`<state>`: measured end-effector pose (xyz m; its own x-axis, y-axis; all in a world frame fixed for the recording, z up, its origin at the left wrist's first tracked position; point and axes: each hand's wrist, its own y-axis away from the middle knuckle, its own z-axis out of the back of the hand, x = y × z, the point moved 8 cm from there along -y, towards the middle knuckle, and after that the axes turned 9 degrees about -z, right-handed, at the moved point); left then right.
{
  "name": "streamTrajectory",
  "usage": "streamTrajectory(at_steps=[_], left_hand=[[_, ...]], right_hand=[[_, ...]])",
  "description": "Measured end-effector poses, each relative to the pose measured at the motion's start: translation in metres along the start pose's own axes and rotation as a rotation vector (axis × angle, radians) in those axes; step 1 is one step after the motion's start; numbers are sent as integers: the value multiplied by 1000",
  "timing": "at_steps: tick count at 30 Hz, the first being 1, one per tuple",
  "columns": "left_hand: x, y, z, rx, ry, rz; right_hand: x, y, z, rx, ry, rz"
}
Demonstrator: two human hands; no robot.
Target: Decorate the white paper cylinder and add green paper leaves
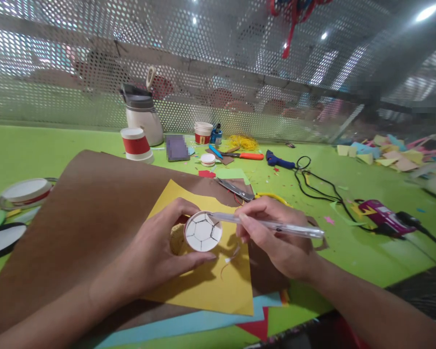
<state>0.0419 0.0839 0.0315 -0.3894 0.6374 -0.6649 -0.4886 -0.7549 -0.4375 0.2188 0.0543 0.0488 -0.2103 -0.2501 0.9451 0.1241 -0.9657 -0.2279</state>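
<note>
My left hand (pixel 163 240) grips a small round white disc (pixel 203 232) by its edge, between thumb and fingers. The disc looks like the cut-off bottom of a paper cup, with a thin red rim and black lines on its face like a football's panels. A clear-barrelled pen (pixel 276 226) is pinched in my right hand (pixel 276 232), its tip at the disc's upper edge. Below both hands lies a yellow paper sheet (pixel 218 291), on top of brown sheets (pixel 105 208). Something tan, partly hidden, shows behind the disc.
Scissors (pixel 236 189) lie just beyond the yellow paper. Farther back are a paper cup (pixel 136 145), a jug (pixel 143 116) and an orange-handled cutter (pixel 250 156). To the right, a blue glue gun (pixel 279 160) trails black cord. Paper scraps (pixel 385 152) are heaped at far right.
</note>
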Motion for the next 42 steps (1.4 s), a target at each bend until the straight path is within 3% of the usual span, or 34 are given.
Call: streamTrajectory(at_steps=[5,18,29,42], left_hand=[[3,1,-1,18,-31,33],[-9,-1,-3,49,-98,-86],[-7,3,-2,-12,-57,-35],[-6,3,-5,50,-117,-123]], right_hand=[[2,0,1,-22,20,11],[4,1,-1,-2,47,43],[5,0,-2,13,-2,42],[4,1,-1,-11,47,58]])
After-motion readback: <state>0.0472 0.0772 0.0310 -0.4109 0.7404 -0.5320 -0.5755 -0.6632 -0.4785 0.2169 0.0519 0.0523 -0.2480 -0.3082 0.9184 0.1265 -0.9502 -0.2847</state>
